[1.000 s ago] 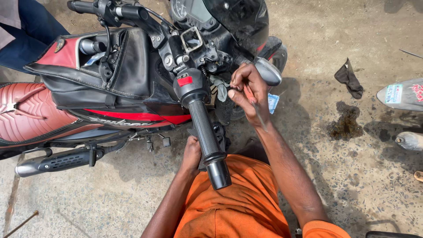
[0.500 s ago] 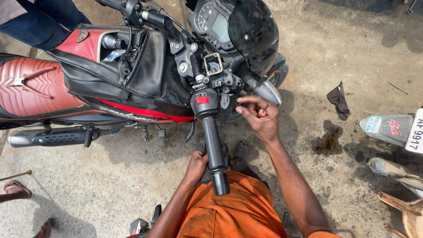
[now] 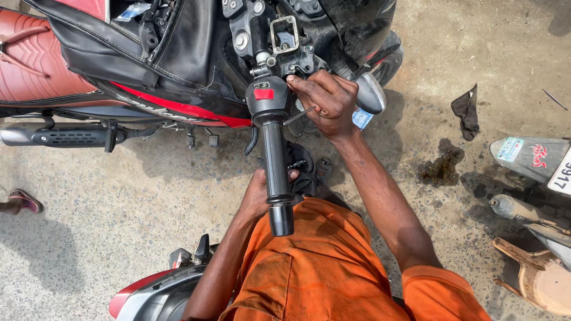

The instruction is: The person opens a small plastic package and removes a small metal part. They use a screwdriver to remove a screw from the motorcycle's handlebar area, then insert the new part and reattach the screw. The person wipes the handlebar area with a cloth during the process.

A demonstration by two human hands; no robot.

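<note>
Head view: our hands at a motorcycle's right handlebar, a thin tool pinched by the switch housing.

Nearest, our orange shirt (image 3: 321, 267); just past it our left hand (image 3: 262, 193) sits low behind the black throttle grip (image 3: 275, 163), and we cannot tell whether its fingers close on anything. Further out, our right hand (image 3: 324, 101) is closed on a thin metal tool (image 3: 299, 115), whose tip meets the black switch housing (image 3: 267, 98) with the red button. Beyond stands the open brake fluid reservoir (image 3: 284, 34), then the red fairing (image 3: 178, 107) and exhaust (image 3: 65, 135) over concrete floor (image 3: 119, 208). To work well here, we judge the tool should seat squarely and the bar be steadied, keeping grit out of the open reservoir.
</note>
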